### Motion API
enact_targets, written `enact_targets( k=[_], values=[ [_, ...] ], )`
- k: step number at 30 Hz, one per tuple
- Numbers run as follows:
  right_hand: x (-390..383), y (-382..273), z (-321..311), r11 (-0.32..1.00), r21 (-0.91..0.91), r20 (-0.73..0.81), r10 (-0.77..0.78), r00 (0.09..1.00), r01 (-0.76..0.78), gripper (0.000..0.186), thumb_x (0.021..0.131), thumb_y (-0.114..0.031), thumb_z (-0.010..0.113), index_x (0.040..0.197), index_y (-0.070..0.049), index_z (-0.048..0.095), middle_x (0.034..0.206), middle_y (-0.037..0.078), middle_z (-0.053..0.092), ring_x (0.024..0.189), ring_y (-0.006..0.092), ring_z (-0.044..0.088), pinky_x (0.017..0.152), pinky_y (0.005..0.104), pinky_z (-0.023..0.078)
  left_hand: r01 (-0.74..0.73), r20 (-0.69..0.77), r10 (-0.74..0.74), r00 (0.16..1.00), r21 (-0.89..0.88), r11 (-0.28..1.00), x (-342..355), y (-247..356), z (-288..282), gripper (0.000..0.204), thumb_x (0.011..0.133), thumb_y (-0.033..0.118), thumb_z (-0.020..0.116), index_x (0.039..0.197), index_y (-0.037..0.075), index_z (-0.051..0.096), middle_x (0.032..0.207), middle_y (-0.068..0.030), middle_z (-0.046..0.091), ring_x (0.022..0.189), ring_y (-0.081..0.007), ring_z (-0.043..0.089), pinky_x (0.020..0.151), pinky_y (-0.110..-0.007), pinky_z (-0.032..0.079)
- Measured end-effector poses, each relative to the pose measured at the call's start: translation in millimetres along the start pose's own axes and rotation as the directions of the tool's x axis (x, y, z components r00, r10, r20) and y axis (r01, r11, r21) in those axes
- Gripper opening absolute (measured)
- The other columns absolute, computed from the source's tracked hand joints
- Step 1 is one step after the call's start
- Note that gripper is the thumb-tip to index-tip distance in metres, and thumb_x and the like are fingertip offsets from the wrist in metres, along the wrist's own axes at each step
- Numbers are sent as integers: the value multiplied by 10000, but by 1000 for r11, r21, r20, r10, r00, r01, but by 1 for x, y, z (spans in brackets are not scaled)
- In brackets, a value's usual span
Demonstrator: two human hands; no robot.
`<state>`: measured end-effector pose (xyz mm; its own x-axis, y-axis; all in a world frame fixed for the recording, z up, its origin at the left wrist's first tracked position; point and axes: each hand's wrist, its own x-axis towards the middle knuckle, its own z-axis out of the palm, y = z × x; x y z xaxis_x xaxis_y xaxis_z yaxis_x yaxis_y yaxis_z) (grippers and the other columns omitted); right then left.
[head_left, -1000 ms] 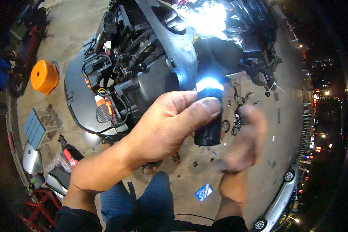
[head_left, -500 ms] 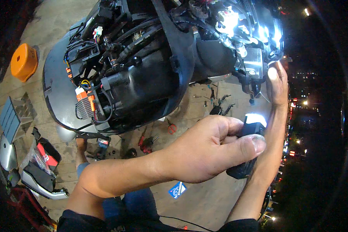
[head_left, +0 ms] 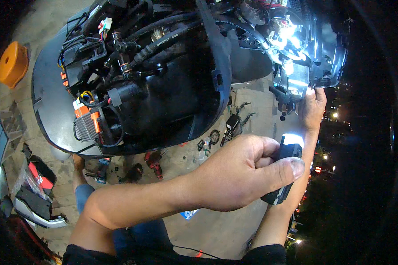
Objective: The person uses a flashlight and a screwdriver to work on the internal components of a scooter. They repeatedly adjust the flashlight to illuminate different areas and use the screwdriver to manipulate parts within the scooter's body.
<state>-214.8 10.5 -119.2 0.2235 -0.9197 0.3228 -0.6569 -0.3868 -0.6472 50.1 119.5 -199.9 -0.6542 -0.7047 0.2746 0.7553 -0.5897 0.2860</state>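
Partly stripped vehicle body [head_left: 168, 106], dark, cables exposed, fills the upper left and centre. Dark glossy front panel [head_left: 329, 55] at its upper right, the part farthest from the wearer's torso. Bright wiring cluster [head_left: 282, 35] just left of that panel, washed out by glare; individual connectors cannot be told apart. Red tool [head_left: 153, 165] on the ground, below the body, apart from both hands.

Right hand [head_left: 313, 108]: raised at the panel's lower edge, fingers pointing up, the nearer of the two to panel and wiring. Fingertips partly hidden at the edge; cannot tell whether they grip or only rest there.

Left hand [head_left: 250, 172]: lower and nearer the wearer, wrapped closed around a flashlight, thumb along its side. It lies left of the right forearm.

Flashlight [head_left: 291, 150]: black, lit, in the left hand, overlapping the right forearm in view. Long axis steep, leaning slightly right at the top; lit end up, toward panel and wiring, tail toward the wearer. Clear gap between lit end and wiring; right hand sits above and right of it.
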Motion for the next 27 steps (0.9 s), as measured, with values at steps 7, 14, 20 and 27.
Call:
enact_targets(
  k=[7, 14, 20, 27],
  values=[
    [-4, 10, -8, 999, -31, -7, -11, 1000, 11, 349, 896, -300, 652, 1082, -19, 561, 963, 35, 623, 833, 112, 597, 726, 258, 494, 200, 148, -173, 974, -194, 960, 2, 6, 11, 371, 936, 231, 595, 1204, -19, 534, 1023, -29, 637, 952, -83, 585, 838, -251, 473],
    [-9, -1, -1, 987, -88, -139, 120, 983, -133, 337, 884, -191, 582, 1128, 38, 553, 943, 20, 559, 823, 122, 502, 724, 248, 422, 117, 172, -84, 981, -190, 975, 12, 8, 9, 368, 973, 311, 522, 1132, -15, 580, 999, -28, 638, 917, -77, 584, 816, -248, 466],
    [-12, -2, 7, 997, -71, -114, 13, 993, -21, 335, 900, -226, 614, 1154, -10, 580, 959, -12, 581, 782, 59, 492, 671, 199, 408, -14, 10, 17, 1000, -248, 969, 9, 10, 8, 389, 938, 370, 573, 897, -16, 604, 759, -19, 590, 680, -55, 532, 625, -202, 441],
    [-15, -1, 4, 997, -83, -155, -15, 988, 2, 353, 884, -255, 626, 1122, 1, 579, 926, -17, 565, 775, 56, 477, 683, 205, 402, 114, 159, -81, 984, -213, 970, 4, 21, 0, 338, 959, 261, 559, 1153, -14, 581, 1027, -21, 633, 941, -73, 570, 836, -244, 457]
  ],
)
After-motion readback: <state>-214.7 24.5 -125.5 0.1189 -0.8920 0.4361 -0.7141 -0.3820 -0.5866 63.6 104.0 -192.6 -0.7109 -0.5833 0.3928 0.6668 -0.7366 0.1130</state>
